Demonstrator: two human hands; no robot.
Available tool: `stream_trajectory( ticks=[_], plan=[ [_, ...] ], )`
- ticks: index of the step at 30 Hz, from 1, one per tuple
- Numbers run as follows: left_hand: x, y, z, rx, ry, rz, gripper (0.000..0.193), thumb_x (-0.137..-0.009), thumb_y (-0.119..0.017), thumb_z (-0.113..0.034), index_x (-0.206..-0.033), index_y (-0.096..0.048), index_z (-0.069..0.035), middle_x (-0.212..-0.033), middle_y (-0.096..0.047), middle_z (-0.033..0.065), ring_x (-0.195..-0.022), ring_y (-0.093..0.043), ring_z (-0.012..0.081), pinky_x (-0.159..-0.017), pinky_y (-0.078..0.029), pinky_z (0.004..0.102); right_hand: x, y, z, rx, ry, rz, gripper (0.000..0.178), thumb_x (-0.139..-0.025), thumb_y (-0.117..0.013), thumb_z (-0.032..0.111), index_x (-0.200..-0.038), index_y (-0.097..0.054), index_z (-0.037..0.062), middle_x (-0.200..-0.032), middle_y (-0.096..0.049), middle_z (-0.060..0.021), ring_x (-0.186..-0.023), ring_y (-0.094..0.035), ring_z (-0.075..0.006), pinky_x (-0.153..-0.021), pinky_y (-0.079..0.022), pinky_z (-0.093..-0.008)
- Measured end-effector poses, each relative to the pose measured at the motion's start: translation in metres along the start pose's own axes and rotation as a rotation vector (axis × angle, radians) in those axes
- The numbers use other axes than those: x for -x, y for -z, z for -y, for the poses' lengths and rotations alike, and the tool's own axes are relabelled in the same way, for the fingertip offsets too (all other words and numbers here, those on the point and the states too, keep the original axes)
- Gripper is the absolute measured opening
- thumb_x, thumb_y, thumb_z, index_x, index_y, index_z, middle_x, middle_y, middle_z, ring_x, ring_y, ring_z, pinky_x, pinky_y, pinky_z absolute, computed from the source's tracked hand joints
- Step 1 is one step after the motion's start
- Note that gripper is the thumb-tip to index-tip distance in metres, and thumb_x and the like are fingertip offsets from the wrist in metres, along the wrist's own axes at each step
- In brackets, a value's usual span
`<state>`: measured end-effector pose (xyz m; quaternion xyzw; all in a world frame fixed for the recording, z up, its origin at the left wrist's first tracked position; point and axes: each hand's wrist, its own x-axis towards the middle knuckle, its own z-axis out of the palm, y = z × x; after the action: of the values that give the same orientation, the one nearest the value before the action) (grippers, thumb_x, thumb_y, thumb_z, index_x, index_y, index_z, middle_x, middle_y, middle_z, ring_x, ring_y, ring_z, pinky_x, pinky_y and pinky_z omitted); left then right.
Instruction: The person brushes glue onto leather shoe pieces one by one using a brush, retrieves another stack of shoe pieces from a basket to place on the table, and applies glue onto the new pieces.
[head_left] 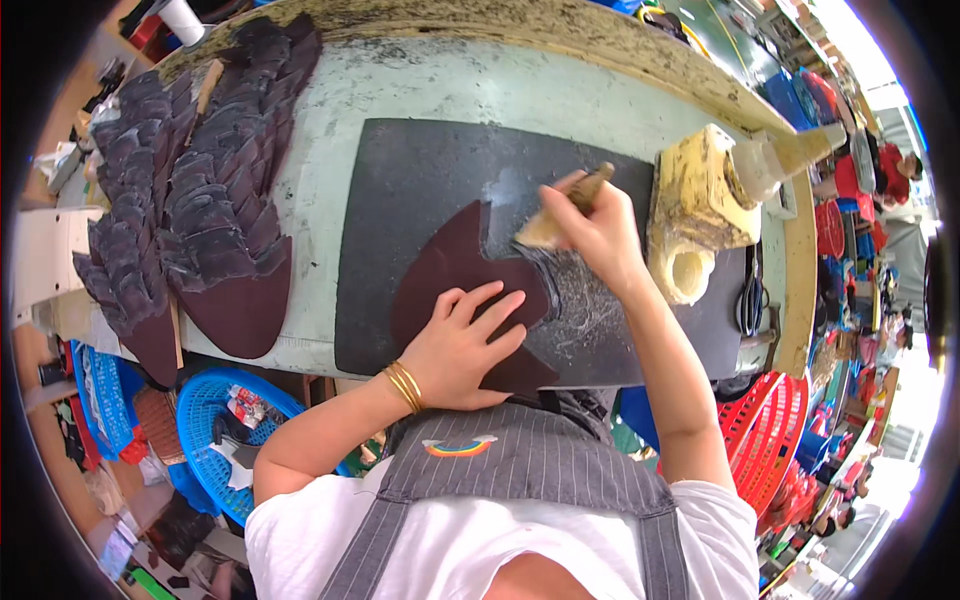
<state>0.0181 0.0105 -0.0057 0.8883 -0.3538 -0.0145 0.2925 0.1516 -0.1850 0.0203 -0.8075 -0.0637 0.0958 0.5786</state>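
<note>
My left hand (470, 345) lies with fingers spread on a dark maroon curved piece of sheet material (440, 262), pressing it to a black mat (410, 165). The piece has a concave edge with a dark, wet-looking strip along it. In my right hand (603, 225) is a brush (541, 233) with a stubby handle and a pale, flat end. That end is down by the piece's upper right edge, over a part of the mat smeared with whitish residue. Right of my hand is a yellowish, stained glue container (703, 190) with a pale cone-shaped part.
Overlapping maroon pieces with dark edges lie in two stacks (225, 215) on the pale green tabletop (325, 150) at left. Black-handled scissors (752, 302) lie at right. A blue basket (205, 430) and a red basket (765, 440) stand below the table's near edge.
</note>
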Motion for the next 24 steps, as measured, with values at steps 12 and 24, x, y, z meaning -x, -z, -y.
stream_trajectory(
  ticks=[12,24],
  plan=[
    [0.002,-0.003,0.0,-0.009,0.018,-0.077,0.07,-0.056,-0.083,-0.038,-0.116,-0.064,-0.006,-0.131,-0.053,0.0142,-0.125,-0.045,0.034,-0.1,-0.036,0.0509,0.108,0.014,-0.03,-0.096,-0.02,-0.093,0.012,-0.091,-0.067,0.01,-0.088,-0.063,-0.0001,-0.073,-0.067,-0.0027,-0.061,-0.058,-0.0042,-0.053,-0.047,-0.0203],
    [0.02,-0.003,0.003,0.031,-0.048,-0.125,0.056,-0.06,-0.083,-0.033,-0.109,-0.068,-0.01,-0.124,-0.056,0.0113,-0.119,-0.05,0.0305,-0.1,-0.042,0.0488,0.051,0.001,0.01,-0.091,-0.124,0.074,0.018,-0.091,-0.068,0.017,-0.086,-0.062,0.001,-0.07,-0.064,-0.0024,-0.055,-0.057,-0.0063,-0.049,-0.044,-0.0214]
  ],
)
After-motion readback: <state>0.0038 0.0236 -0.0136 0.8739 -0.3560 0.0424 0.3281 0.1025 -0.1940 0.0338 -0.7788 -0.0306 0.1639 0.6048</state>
